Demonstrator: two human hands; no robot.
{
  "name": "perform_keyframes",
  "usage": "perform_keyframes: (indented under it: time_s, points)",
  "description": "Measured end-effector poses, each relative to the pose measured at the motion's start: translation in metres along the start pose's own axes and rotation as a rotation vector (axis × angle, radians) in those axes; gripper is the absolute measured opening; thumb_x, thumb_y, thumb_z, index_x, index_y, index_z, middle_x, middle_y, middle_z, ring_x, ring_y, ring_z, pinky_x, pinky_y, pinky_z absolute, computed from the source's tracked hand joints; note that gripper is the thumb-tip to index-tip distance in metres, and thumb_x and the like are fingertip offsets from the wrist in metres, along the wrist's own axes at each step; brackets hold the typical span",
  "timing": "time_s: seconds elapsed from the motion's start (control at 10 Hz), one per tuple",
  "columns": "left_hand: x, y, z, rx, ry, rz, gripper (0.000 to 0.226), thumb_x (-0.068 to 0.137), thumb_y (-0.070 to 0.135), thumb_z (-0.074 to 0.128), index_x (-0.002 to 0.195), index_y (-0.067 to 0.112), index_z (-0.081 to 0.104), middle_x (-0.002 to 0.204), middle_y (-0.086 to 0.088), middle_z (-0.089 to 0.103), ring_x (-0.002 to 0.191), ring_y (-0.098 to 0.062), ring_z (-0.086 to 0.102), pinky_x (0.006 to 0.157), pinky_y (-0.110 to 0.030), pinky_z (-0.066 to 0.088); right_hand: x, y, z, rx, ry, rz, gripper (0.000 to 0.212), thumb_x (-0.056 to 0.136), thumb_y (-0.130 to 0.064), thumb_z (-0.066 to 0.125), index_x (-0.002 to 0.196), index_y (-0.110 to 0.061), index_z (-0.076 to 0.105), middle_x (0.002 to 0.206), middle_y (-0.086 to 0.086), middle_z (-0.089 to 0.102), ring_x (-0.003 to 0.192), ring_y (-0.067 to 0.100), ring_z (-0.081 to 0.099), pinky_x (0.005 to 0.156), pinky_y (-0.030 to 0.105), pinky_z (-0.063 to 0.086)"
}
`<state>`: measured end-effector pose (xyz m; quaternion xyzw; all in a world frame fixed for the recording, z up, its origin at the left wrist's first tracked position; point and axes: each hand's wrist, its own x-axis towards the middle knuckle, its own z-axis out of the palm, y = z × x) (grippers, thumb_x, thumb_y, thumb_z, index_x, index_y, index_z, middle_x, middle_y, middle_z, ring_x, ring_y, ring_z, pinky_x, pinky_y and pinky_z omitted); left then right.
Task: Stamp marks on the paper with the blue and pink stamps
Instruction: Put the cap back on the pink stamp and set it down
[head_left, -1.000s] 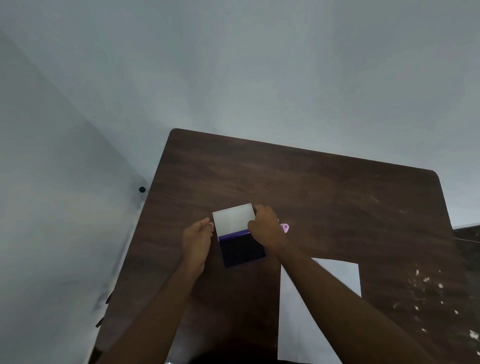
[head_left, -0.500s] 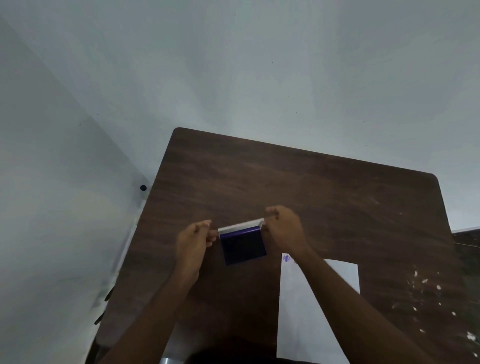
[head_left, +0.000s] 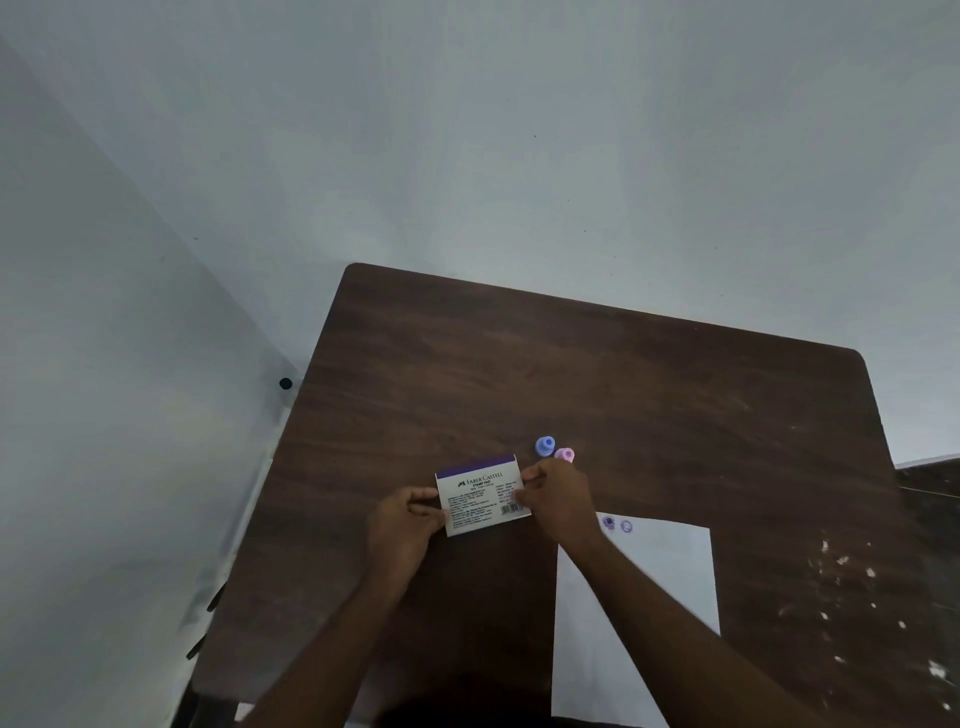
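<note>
A: Since the earlier frames the pad's (head_left: 483, 494) lid has swung down; the dark ink face is covered and the printed label faces up. The right hand (head_left: 558, 496) has cleared the stamps, so both now show.

B: Grip state?

A: The left hand (head_left: 408, 525) pinches the pad's left edge; the right hand's fingers curl on its right edge. Both hold the pad, which rests on the table (head_left: 571, 364).

B: Location of task items?

A: The blue stamp (head_left: 545, 446) and pink stamp (head_left: 564, 455) stand touching or nearly so, just beyond the pad's far right corner. The paper (head_left: 660, 571) lies to the right, partly under the right forearm, with two purple marks (head_left: 617, 524) at its far left corner.

B: Step in hand?

A: Probably closing up: one mark per stamp appears made. The next move would call for releasing the shut pad; any further stamping would need it reopened.
</note>
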<state>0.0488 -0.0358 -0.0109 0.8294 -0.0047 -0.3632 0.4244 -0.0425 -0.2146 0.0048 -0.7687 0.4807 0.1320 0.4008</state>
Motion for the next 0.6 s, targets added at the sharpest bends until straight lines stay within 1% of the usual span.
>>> perform_keyframes:
  time_s: [0.1, 0.2, 0.3, 0.4, 0.5, 0.6]
  points:
    - [0.0012, 0.0009, 0.0012, 0.039, 0.006, 0.016, 0.025, 0.079, 0.007, 0.077, 0.101, 0.014, 0.069, 0.078, 0.002, 0.075, 0.074, -0.008, 0.071, 0.070, -0.029, 0.059, -0.0021, 0.0001, 0.0075, 0.029, 0.005, 0.003, 0.019, 0.081, -0.013, 0.073, 0.082, -0.019, 0.055, 0.109, 0.007, 0.070, 0.097, 0.016, 0.068, 0.079, 0.027, 0.057]
    - [0.0035, 0.0016, 0.0019, 0.060, 0.012, 0.012, 0.026, 0.078, 0.006, 0.078, 0.101, 0.013, 0.068, 0.079, 0.000, 0.075, 0.074, -0.009, 0.072, 0.069, -0.029, 0.059, -0.0008, 0.0001, 0.0103, 0.019, 0.011, 0.004, 0.017, 0.083, -0.007, 0.069, 0.090, -0.015, 0.056, 0.112, 0.009, 0.067, 0.102, 0.020, 0.066, 0.086, 0.035, 0.057]
    - [0.0064, 0.0015, 0.0028, 0.065, 0.015, 0.001, 0.027, 0.077, 0.006, 0.079, 0.101, 0.014, 0.068, 0.077, 0.001, 0.075, 0.072, -0.006, 0.071, 0.063, -0.023, 0.057, 0.0015, 0.0001, 0.0105, -0.001, 0.003, 0.014, 0.022, 0.084, -0.006, 0.067, 0.103, -0.008, 0.057, 0.114, 0.011, 0.065, 0.104, 0.023, 0.064, 0.089, 0.039, 0.056]
    - [0.0072, 0.0024, 0.0040, 0.068, 0.027, 0.016, 0.025, 0.078, 0.007, 0.077, 0.099, 0.016, 0.067, 0.075, 0.005, 0.073, 0.069, -0.001, 0.069, 0.058, -0.018, 0.053, 0.0028, -0.0023, 0.0094, -0.012, -0.010, 0.038, 0.023, 0.084, -0.008, 0.067, 0.104, -0.008, 0.057, 0.114, 0.011, 0.066, 0.103, 0.023, 0.065, 0.089, 0.039, 0.056]
    - [0.0087, 0.0023, 0.0045, 0.046, 0.039, 0.007, 0.020, 0.085, 0.016, 0.071, 0.103, 0.018, 0.064, 0.081, 0.007, 0.071, 0.076, -0.004, 0.067, 0.071, -0.031, 0.058, 0.0048, -0.0015, 0.0101, -0.034, -0.008, 0.043, 0.019, 0.086, -0.012, 0.066, 0.103, -0.011, 0.058, 0.112, 0.008, 0.067, 0.100, 0.020, 0.066, 0.086, 0.033, 0.057]
    - [0.0097, 0.0022, 0.0045, 0.034, 0.090, 0.045, 0.022, 0.088, 0.019, 0.065, 0.109, 0.021, 0.063, 0.087, 0.010, 0.069, 0.078, 0.003, 0.062, 0.068, -0.026, 0.054, 0.0050, -0.0036, 0.0120, -0.057, 0.037, -0.016, 0.006, 0.090, -0.017, 0.060, 0.093, -0.012, 0.060, 0.105, 0.006, 0.070, 0.090, 0.015, 0.068, 0.077, 0.026, 0.057]
